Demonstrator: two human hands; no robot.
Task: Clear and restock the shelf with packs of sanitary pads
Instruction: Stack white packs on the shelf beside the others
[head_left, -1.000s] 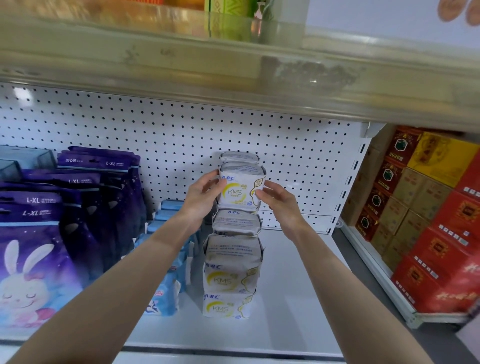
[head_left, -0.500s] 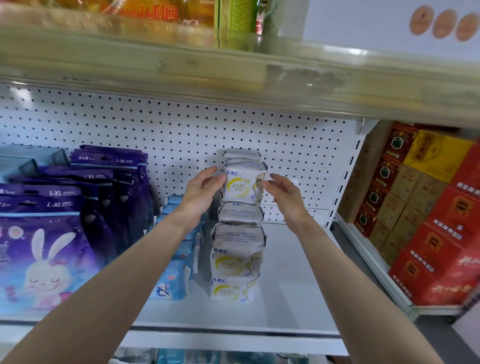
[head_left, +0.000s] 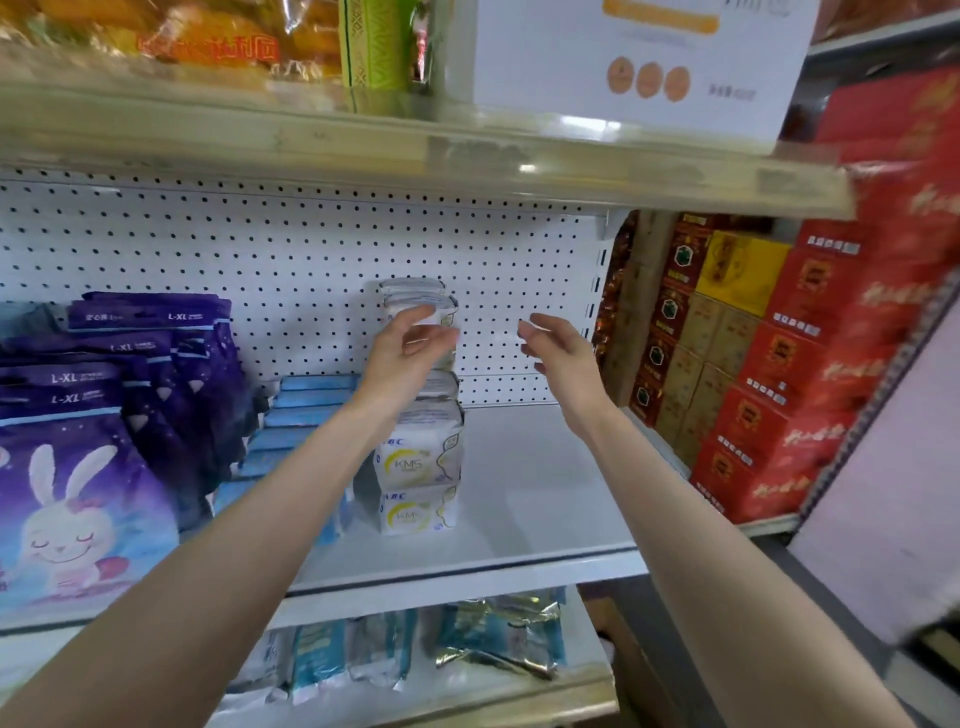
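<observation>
A tall stack of white pad packs (head_left: 420, 457) stands on the white shelf (head_left: 540, 499), near its middle, reaching up against the pegboard back (head_left: 311, 249). The left hand (head_left: 402, 356) is in front of the top packs with fingers spread and curled loosely (whether it actually touches them I cannot tell). The right hand (head_left: 563, 353) hovers open to the right of the stack, apart from it, holding nothing. Purple rabbit-print packs (head_left: 88, 467) and blue packs (head_left: 296, 415) sit to the left; red boxes (head_left: 779, 395) fill the neighbouring bay at right.
</observation>
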